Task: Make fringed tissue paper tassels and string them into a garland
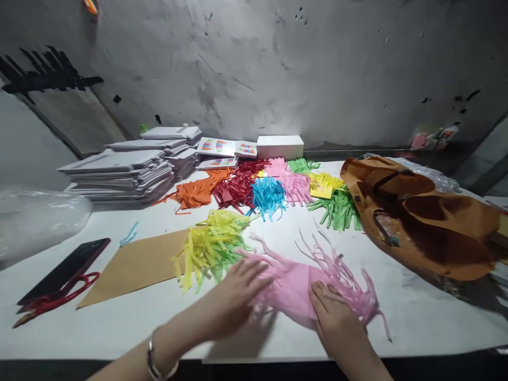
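Pink fringed tissue paper [291, 293] lies across the near middle of the white table, its cut strips spreading at both ends. On its left part rests my left hand [238, 296], fingers stretched out and slightly blurred; a metal bangle circles that wrist. My right hand [337, 312] lies flat on the right half of the pink paper, fingers extended. Just beyond my left hand, a yellow and green fringed bundle [216, 238] overlaps a brown sheet [138, 267].
Orange [196, 191], dark red [236, 190], blue [269, 196] and green [339, 207] fringed bundles lie farther back. Paper stacks [123, 174] and a white box [280, 146] stand near the wall. A phone [65, 270] and red scissors [59, 299] are left; a brown bag [444, 233] is right.
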### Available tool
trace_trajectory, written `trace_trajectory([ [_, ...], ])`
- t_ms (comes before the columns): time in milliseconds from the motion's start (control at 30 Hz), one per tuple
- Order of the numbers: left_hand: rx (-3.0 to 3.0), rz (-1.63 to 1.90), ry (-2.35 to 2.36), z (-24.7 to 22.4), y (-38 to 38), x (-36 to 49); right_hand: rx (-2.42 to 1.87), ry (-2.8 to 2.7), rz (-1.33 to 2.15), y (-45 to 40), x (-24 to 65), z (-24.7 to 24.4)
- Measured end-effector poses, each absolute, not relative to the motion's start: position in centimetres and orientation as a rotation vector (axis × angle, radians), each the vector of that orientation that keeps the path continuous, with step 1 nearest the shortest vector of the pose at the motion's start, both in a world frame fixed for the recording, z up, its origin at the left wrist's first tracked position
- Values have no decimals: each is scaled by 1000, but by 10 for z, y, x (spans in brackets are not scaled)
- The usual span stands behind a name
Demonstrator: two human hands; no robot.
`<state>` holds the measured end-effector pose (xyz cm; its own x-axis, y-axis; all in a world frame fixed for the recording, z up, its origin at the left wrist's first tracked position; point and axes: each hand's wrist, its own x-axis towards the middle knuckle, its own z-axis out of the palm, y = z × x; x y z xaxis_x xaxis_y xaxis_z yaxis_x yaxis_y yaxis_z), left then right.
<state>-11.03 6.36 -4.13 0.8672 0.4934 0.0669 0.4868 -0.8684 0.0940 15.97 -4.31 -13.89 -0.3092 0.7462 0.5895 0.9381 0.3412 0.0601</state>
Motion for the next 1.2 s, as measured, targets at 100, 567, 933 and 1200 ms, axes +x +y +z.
trace_trajectory([
  [100,2857,196,614,-50,31,-79,-1391,-2223,-514,-49,162,-134],
  [567,2768,414,645,-84,5,-70,-1219,-2116,-48,-91,179,-116],
  [933,2457,396,782,-73,4,-63,-1431,-1938,589,-85,185,-92],
  [1200,2465,205,872,-55,4,-53,-1405,-1978,292,-81,173,-85],
])
